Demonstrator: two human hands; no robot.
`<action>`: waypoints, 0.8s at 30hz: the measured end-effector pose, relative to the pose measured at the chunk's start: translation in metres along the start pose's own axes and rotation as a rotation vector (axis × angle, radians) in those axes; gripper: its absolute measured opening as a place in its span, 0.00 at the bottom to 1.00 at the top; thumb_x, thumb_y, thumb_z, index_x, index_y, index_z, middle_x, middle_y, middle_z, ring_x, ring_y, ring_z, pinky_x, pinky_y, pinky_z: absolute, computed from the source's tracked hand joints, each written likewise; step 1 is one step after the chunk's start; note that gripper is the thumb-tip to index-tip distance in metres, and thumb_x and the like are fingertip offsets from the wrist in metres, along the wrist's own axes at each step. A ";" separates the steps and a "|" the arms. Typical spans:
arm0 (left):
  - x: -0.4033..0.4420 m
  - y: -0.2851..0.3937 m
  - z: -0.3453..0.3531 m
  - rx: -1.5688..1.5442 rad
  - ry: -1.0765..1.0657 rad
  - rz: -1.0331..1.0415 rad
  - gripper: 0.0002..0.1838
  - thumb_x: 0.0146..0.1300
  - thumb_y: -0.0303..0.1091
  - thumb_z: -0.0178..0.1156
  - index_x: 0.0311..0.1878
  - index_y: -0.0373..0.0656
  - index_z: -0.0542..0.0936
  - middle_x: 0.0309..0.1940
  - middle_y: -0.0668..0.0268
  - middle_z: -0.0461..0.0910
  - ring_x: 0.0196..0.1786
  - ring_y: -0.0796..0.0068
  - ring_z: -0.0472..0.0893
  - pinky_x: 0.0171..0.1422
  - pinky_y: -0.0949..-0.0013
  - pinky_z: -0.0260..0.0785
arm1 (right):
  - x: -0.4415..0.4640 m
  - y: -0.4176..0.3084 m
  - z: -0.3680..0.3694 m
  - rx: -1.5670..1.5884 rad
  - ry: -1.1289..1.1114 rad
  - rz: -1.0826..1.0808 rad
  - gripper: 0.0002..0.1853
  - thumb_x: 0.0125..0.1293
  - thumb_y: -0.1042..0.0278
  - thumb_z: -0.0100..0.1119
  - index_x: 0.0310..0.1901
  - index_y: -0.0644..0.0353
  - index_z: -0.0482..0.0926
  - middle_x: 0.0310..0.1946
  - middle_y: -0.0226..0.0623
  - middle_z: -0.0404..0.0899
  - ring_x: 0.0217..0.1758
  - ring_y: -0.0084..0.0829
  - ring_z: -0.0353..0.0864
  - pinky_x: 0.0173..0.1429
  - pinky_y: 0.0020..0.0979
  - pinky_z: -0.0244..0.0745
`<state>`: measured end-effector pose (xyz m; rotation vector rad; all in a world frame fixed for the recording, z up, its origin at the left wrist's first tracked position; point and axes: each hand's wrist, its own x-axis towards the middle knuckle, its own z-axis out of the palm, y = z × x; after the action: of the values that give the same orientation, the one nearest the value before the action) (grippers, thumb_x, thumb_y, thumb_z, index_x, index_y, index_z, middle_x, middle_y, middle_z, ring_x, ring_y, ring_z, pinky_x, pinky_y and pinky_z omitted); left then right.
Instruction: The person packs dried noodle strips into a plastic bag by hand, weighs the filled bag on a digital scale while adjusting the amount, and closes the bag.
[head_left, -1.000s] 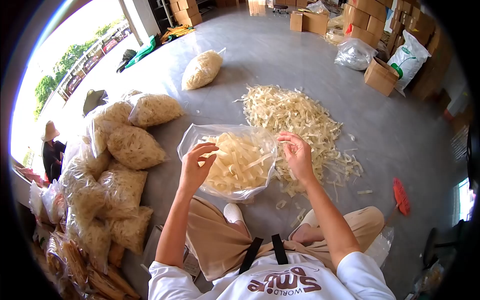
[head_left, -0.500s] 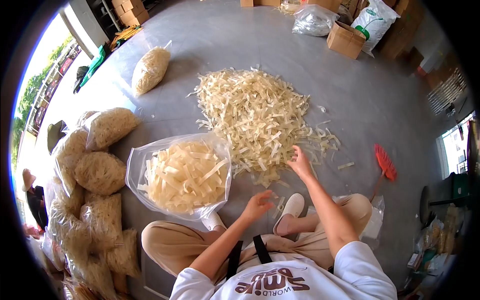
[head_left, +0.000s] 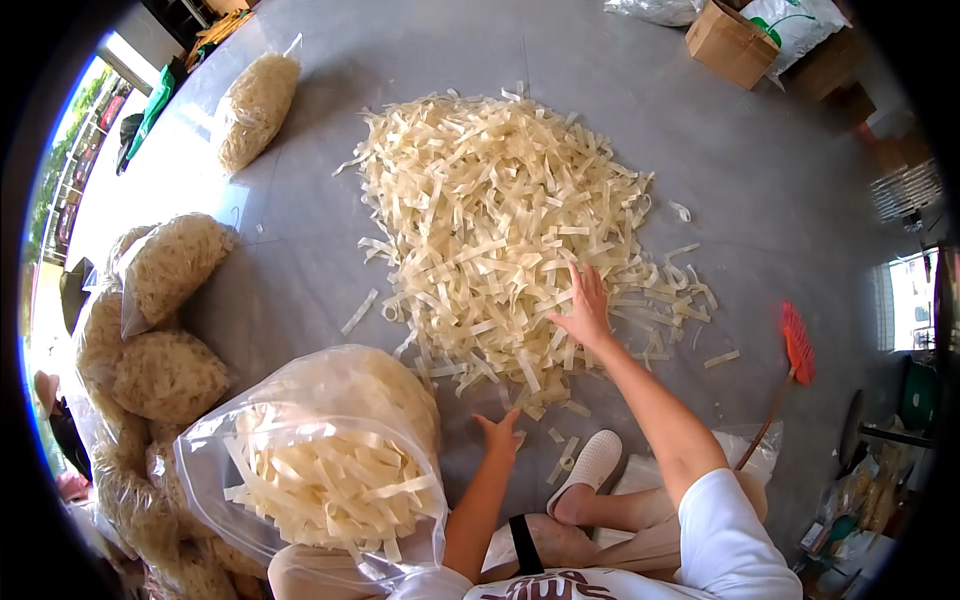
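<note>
A large heap of pale yellow, flat strips lies on the grey floor. My right hand is at the heap's near right side, fingers spread, with no strips gripped. Low at the heap's near edge is my left hand, its thumb and fingers apart and nothing held. To the left of that hand a clear plastic bag leans over toward me, its wide mouth showing many of the same strips. My left forearm runs beside the bag's rim.
Filled bags are piled at the left, and one more filled bag stands farther back. A red broom lies at the right. Loose strips are scattered near my shoe. A cardboard box sits at the back right.
The clear bag has tipped toward me and sits lower in view. My right hand has moved up over the heap, and my left hand has shifted slightly left and down. The camera view has shifted.
</note>
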<state>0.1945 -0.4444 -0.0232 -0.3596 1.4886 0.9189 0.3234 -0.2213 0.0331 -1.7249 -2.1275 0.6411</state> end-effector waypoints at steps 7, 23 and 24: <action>0.008 0.028 0.004 -0.100 0.030 -0.027 0.56 0.56 0.29 0.59 0.66 0.66 0.21 0.66 0.53 0.48 0.66 0.55 0.53 0.59 0.34 0.53 | 0.116 -0.032 0.055 -0.249 -0.262 -0.209 0.59 0.35 0.51 0.74 0.68 0.44 0.45 0.68 0.44 0.46 0.71 0.52 0.41 0.66 0.55 0.48; 0.042 0.050 0.005 -0.278 -0.221 -0.045 0.54 0.50 0.49 0.63 0.69 0.56 0.34 0.69 0.52 0.32 0.69 0.43 0.41 0.63 0.32 0.44 | -0.033 -0.044 0.061 -0.120 -0.765 -0.131 0.40 0.44 0.55 0.71 0.61 0.43 0.64 0.60 0.36 0.58 0.61 0.42 0.61 0.62 0.46 0.59; 0.042 0.049 0.005 -0.277 -0.220 -0.045 0.54 0.50 0.49 0.63 0.69 0.56 0.34 0.69 0.52 0.32 0.69 0.43 0.41 0.63 0.32 0.44 | -0.025 -0.037 0.049 0.076 -0.608 -0.037 0.39 0.44 0.57 0.71 0.60 0.46 0.65 0.60 0.37 0.60 0.60 0.41 0.62 0.62 0.43 0.60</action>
<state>0.1565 -0.3975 -0.0462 -0.4759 1.1507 1.0955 0.2727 -0.2591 0.0119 -1.5787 -2.4604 1.3560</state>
